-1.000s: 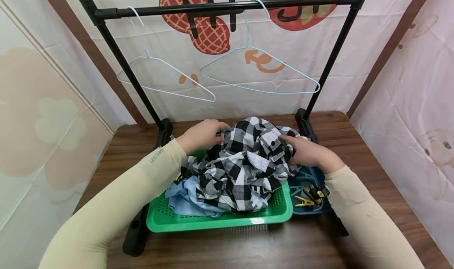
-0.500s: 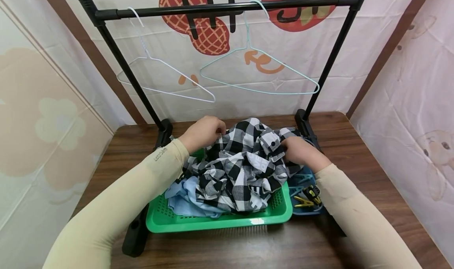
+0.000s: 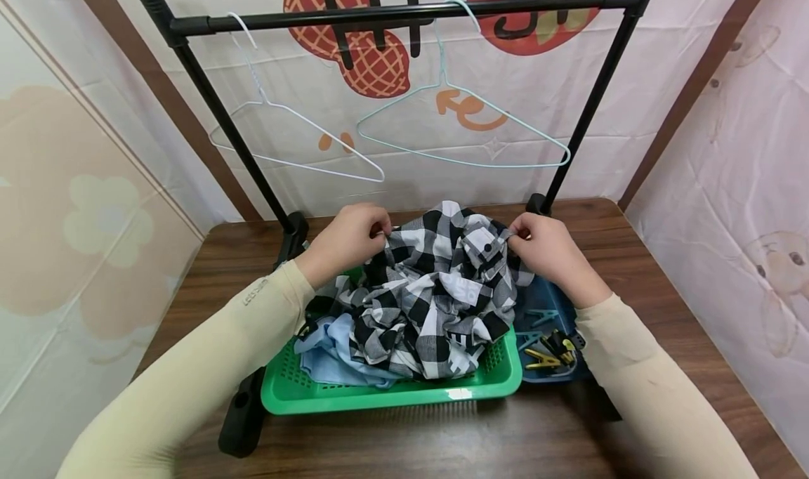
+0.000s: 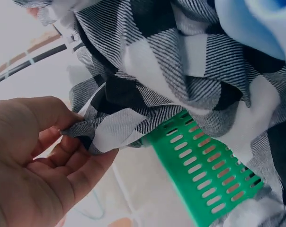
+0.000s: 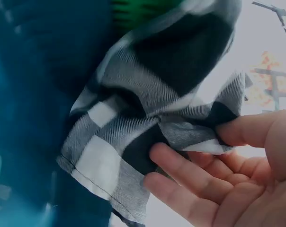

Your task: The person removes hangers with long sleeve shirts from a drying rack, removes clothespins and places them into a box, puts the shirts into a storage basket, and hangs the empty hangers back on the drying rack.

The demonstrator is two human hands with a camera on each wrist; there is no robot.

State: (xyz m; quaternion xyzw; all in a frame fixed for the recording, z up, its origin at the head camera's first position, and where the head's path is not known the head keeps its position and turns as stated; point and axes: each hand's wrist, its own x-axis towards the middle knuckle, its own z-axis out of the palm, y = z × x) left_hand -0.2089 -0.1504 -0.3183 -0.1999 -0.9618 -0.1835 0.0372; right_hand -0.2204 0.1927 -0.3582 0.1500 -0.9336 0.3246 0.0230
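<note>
A crumpled black-and-white checked shirt (image 3: 436, 289) lies heaped in a green plastic basket (image 3: 392, 398). My left hand (image 3: 347, 240) pinches the shirt's cloth at its far left; in the left wrist view the thumb and fingers of that hand (image 4: 43, 156) grip a fold. On the far right side my right hand (image 3: 550, 251) pinches another part of the shirt. The right wrist view has the thumb and fingers of this hand (image 5: 228, 175) holding a fold, with a hemmed edge hanging beside it. Light blue cloth (image 3: 341, 352) sits under the shirt at the basket's front left.
A black rack (image 3: 379, 17) stands over the basket, bearing a white hanger (image 3: 303, 166) and a pale teal hanger (image 3: 461, 161). To the basket's right, a blue tray (image 3: 537, 300) holds several clips (image 3: 546, 356). All stand on a wooden table (image 3: 442, 444).
Both hands have gone from touching the shirt to pinching its cloth. The right hand has risen, lifting the right side a little and uncovering more of the blue tray.
</note>
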